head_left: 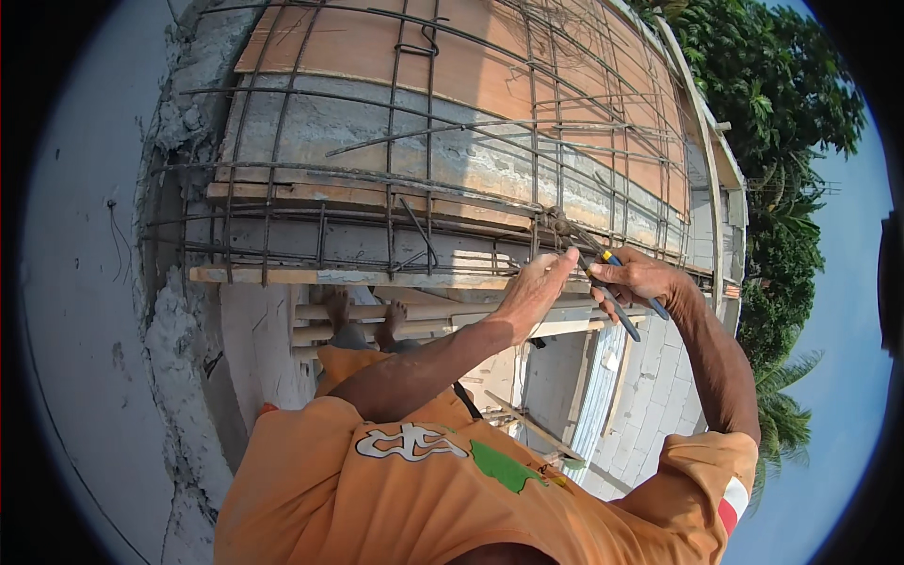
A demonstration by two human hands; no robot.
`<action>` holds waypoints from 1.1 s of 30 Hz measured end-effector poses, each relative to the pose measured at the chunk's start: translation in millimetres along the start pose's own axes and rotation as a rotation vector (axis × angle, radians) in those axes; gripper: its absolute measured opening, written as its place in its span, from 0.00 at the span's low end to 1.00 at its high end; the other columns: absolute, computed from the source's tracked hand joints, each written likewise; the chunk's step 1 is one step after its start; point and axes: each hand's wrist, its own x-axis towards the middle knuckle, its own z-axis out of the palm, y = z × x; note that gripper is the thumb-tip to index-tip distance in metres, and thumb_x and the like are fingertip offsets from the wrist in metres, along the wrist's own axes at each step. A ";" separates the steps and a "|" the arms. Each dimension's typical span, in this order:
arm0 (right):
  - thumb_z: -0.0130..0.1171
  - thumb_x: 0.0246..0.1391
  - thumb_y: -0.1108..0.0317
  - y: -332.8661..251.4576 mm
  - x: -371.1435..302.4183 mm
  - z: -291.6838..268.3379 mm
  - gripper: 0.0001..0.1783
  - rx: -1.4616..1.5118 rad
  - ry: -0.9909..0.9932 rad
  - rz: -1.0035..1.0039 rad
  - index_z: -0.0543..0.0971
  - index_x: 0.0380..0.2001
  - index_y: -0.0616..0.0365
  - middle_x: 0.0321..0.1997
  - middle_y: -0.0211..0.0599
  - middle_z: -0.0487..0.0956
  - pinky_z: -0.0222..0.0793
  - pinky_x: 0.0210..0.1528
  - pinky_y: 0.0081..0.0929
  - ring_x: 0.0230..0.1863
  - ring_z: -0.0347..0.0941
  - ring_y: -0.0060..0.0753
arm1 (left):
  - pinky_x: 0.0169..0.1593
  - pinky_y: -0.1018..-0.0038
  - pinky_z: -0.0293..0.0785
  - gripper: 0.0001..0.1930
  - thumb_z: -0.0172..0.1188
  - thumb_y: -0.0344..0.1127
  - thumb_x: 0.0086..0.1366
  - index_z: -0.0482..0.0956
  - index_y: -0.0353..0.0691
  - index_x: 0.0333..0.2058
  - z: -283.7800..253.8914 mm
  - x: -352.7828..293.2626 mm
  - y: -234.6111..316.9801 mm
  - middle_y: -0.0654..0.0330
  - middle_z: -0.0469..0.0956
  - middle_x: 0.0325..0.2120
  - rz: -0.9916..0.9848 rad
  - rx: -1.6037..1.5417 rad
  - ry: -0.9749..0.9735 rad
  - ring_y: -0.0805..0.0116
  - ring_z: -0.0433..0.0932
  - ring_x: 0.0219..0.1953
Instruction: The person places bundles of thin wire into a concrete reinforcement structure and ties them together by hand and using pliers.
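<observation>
A pair of pincers (595,283) with dark handles and yellow-and-blue marks is in my right hand (638,281), its fingers closed round the handles. The head of the tool points up and left, against a steel bar joint (554,222) in the rebar cage. My left hand (543,285) is beside the pincers, fingers stretched out, the tips close to the tool near the bars. Whether those fingertips touch it I cannot tell. The rebar cage (411,179) of crossed thin rods spreads in front of both hands.
Plywood sheets (377,45) and a timber board (330,277) edge the cage. A rough concrete wall (104,282) rises at the left. Below are wooden poles (424,327) with my bare feet near them, and a block wall (654,395). Trees (772,85) stand at the right.
</observation>
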 end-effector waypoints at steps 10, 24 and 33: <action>0.51 0.65 0.54 47.5 11.6 3.5 0.19 0.555 -0.170 -0.131 0.67 0.42 0.61 0.25 0.42 0.78 0.81 0.21 0.35 0.22 0.80 0.37 | 0.46 0.55 0.80 0.20 0.63 0.57 0.62 0.75 0.44 0.31 40.8 67.1 -0.4 0.59 0.75 0.26 -0.183 -1.039 -0.240 0.60 0.76 0.44; 0.56 0.58 0.58 77.1 0.0 80.5 0.30 -1.634 1.259 -0.041 0.67 0.59 0.65 0.48 0.44 0.75 0.68 0.56 0.36 0.56 0.70 0.47 | 0.44 0.54 0.78 0.16 0.61 0.43 0.64 0.66 0.46 0.21 68.0 91.4 -8.1 0.63 0.65 0.13 0.021 -1.135 -0.007 0.66 0.69 0.19; 0.63 0.58 0.60 43.4 -10.5 13.7 0.16 -0.099 0.174 0.092 0.76 0.35 0.64 0.25 0.37 0.76 0.75 0.26 0.31 0.25 0.77 0.32 | 0.59 0.52 0.70 0.24 0.65 0.61 0.58 0.73 0.46 0.38 35.9 64.4 -27.2 0.50 0.79 0.38 -0.028 -0.977 -0.174 0.53 0.74 0.54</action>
